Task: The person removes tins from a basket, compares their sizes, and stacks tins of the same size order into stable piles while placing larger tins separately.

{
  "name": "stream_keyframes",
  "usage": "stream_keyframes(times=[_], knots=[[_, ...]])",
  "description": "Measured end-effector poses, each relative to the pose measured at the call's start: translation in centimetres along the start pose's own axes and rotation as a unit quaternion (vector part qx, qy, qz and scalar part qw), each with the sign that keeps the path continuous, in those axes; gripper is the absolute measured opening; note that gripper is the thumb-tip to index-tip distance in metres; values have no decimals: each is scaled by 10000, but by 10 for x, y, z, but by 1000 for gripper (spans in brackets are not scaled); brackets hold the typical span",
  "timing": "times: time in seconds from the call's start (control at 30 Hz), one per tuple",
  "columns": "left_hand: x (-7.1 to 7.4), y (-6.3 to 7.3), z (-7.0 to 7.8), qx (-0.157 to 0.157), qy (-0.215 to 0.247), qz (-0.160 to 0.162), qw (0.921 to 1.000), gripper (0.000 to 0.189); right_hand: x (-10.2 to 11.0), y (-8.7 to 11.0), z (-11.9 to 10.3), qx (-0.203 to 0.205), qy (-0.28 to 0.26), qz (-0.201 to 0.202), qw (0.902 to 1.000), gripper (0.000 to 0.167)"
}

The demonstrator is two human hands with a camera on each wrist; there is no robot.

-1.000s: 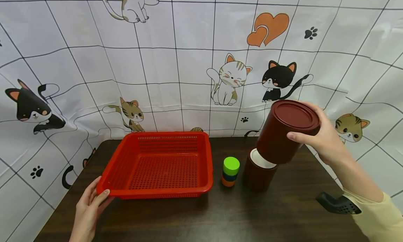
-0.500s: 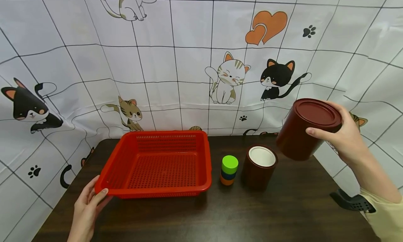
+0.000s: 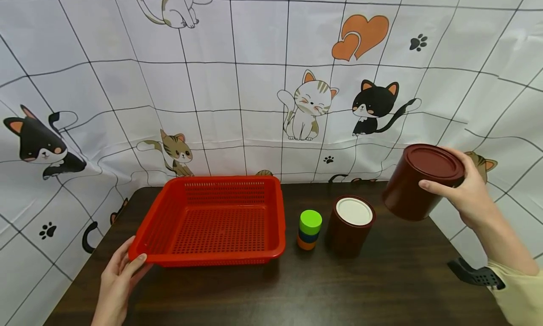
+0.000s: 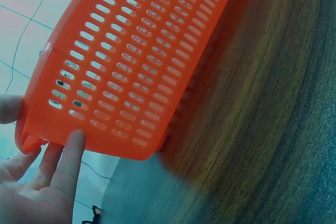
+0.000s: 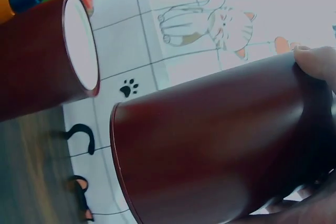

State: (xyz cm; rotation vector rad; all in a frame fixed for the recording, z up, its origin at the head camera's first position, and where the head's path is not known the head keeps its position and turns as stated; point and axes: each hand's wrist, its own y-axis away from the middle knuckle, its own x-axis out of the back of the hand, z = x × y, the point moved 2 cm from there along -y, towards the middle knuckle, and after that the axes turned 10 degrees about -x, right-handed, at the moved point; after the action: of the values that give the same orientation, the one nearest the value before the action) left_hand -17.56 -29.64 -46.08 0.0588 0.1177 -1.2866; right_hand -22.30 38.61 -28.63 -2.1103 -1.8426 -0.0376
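My left hand (image 3: 116, 279) grips the front left corner of a red plastic basket (image 3: 212, 259), thumb on the rim and fingers below it. In the left wrist view, those fingers touch the slotted wall (image 4: 131, 66). Held in the air at the right is a dark brown-red canister (image 3: 413, 189), tilted, with my right hand (image 3: 471, 189) wrapped round its upper end. A similar canister (image 3: 348, 236) with a white top stands upright on the table, left of the held one and apart from it. The right wrist view shows the held canister's smooth side (image 5: 220, 145); its lower end's face is hidden.
Between basket and standing canister is a small round stack (image 3: 308, 229), green over blue over orange. Everything stands on a dark wooden table (image 3: 305, 297). Behind and beside it hangs a white cat-print sheet (image 3: 259, 90).
My right hand has carried its canister rightward, away from above the standing one, then slightly lower. The standing canister's white top is now fully in view. My left hand stays at the basket corner.
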Motion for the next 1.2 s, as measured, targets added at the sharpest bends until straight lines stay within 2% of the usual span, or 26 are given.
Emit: stream_keyframes(times=[0.1, 0.23, 0.3, 0.6, 0.83, 0.97, 1.2], knots=[[0, 0, -1, -21, 7, -11, 10000, 68, 2, -2, 10, -36, -182, -57, 9998, 81], [1, 1, -1, -58, 0, -3, 10000, 68, 3, -4, 24, -12, -701, -251, 9972, 80], [1, 1, -1, -33, -19, 5, 10000, 70, 3, -6, 32, -19, -749, -267, 9968, 79], [2, 2, -1, 83, -119, 37, 9999, 74, 2, -9, 62, -276, -249, 0, 9993, 84], [2, 1, -2, 134, -132, 81, 9998, 74, 1, -7, 83, -213, -440, -101, 9988, 81], [2, 1, -2, 104, -130, 99, 9998, 74, 2, -7, 91, -333, -157, 16, 9993, 83], [0, 0, -1, 90, -128, 144, 9998, 73, -2, -3, 106, -580, 993, 409, 9925, 84]])
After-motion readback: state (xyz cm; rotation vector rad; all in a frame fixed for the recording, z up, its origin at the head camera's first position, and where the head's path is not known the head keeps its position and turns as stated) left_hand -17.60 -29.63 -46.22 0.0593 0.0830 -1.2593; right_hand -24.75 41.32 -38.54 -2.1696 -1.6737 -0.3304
